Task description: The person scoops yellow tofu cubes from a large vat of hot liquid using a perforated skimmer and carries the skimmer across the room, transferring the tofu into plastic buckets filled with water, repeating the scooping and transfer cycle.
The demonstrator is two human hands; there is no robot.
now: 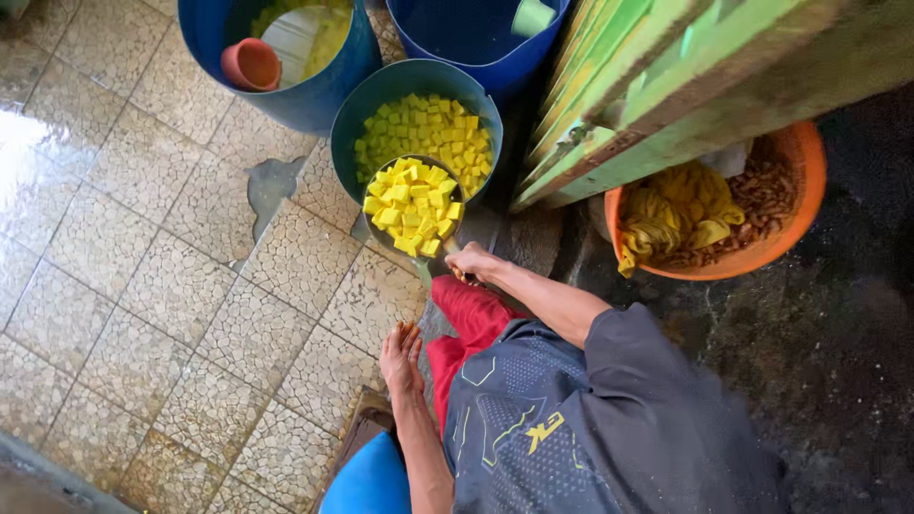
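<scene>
The right hand is closed around the handle of a metal scoop, the fingers wrapped tight on it just below the bowl's near rim; the scoop juts forward and away from the knuckles, heaped with yellow cubes, and hangs over the near edge of a teal bucket that is itself well filled with the same yellow cubes; whether the scoop touches the bucket's rim cannot be told. The left hand holds nothing; its fingers are straight and pressed together, pointing toward the bucket, and it hovers beside the red trouser leg, well apart from the scoop. Behind the teal bucket stand two blue barrels; the left blue barrel holds yellowish liquid with an orange cup at its rim. To the right an orange basin carries a yellow cloth and brown scraps; the tiled floor is wet.
</scene>
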